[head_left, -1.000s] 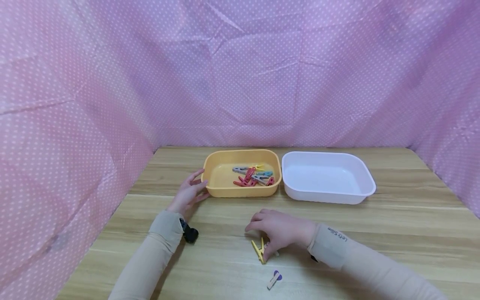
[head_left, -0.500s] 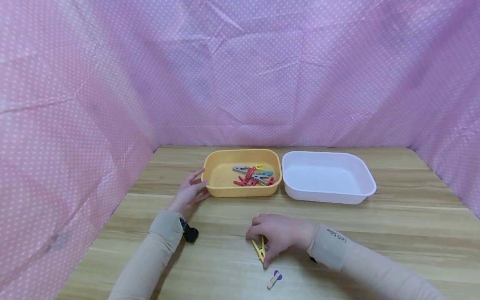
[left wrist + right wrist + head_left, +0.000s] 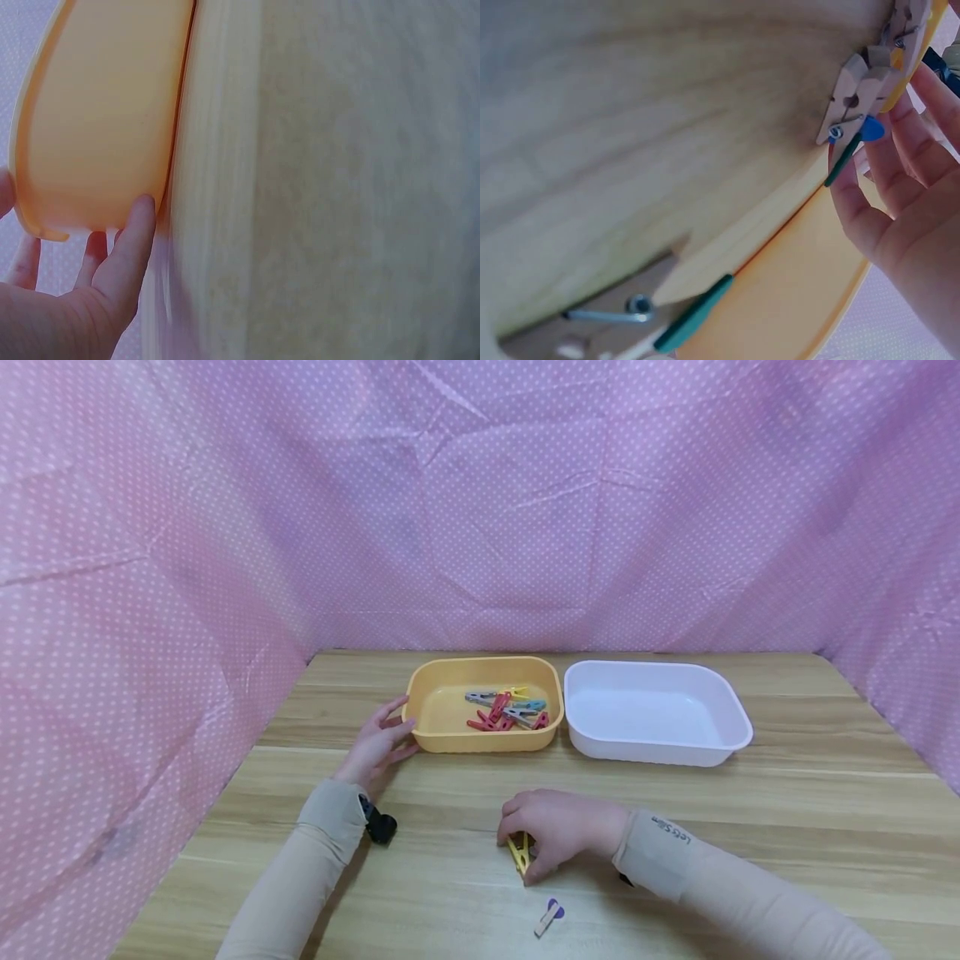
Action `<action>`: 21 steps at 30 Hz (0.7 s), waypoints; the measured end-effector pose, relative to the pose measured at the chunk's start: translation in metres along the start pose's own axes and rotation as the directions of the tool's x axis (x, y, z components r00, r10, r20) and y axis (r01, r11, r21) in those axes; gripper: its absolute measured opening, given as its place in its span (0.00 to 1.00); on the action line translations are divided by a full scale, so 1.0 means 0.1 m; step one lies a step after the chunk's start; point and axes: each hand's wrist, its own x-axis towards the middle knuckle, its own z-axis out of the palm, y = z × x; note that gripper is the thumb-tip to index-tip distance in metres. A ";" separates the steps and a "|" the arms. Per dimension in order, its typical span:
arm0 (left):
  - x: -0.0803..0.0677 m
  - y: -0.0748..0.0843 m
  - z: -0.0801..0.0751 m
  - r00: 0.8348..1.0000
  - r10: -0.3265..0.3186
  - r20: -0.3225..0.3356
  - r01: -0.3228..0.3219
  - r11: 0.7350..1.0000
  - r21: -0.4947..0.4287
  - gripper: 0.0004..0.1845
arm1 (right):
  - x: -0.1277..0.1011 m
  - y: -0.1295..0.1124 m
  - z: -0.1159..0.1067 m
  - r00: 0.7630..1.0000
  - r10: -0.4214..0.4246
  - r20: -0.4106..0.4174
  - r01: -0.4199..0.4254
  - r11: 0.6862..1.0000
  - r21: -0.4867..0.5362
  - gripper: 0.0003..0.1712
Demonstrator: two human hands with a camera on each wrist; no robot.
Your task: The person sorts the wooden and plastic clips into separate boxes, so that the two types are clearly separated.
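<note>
Right hand (image 3: 558,831) low on the wooden surface (image 3: 787,827), palm down, fingers curled over a yellow clothespin (image 3: 519,852). Thumb and fingertips pinch the pin, which touches the surface or sits just above it; cannot tell which from the head view. Only its near end shows below the knuckles.

Right wrist view is odd: close, blurred, wooden pegs (image 3: 862,82) with a green-tipped wire near the fingers (image 3: 900,187). Cannot match these to the head view with any certainty.

A second small clothespin (image 3: 548,918), pale wood with a purple end, lies flat on the surface just toward the person from the right hand, not touching it.

Left hand (image 3: 377,745) rests beyond and to the left of the right hand, well apart from it. Its fingers are straight and spread, tips against the left outer wall of the orange tray (image 3: 435,743). Left wrist view confirms it: thumb (image 3: 131,247) laid on the tray (image 3: 97,135) at its corner, nothing gripped.

Inside the tray, at its right end, a loose heap of clothespins (image 3: 506,712): red, grey, blue, one yellow.

White tray (image 3: 660,747) stands just right of the orange one, beyond the right hand.

Pink dotted cloth (image 3: 480,502) walls the surface on three sides.
</note>
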 end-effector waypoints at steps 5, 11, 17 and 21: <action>0.00 -0.01 0.00 1.000 -0.007 -0.001 0.007 1.000 -0.002 0.32 | 0.00 0.01 0.01 1.000 -0.009 -0.004 0.009 1.000 0.011 0.24; 0.03 -0.01 0.01 1.000 -0.021 -0.001 0.021 0.999 -0.024 0.32 | -0.02 0.00 -0.04 0.999 -0.014 -0.034 0.016 0.999 0.044 0.20; 0.02 0.01 0.01 1.000 -0.030 -0.009 0.029 0.999 -0.033 0.32 | 0.00 0.01 -0.08 0.999 0.005 -0.034 -0.003 0.997 0.078 0.17; 0.02 0.01 0.01 0.999 -0.034 -0.013 0.034 0.999 -0.029 0.32 | 0.02 0.03 -0.06 0.999 0.000 -0.045 0.003 0.998 0.069 0.17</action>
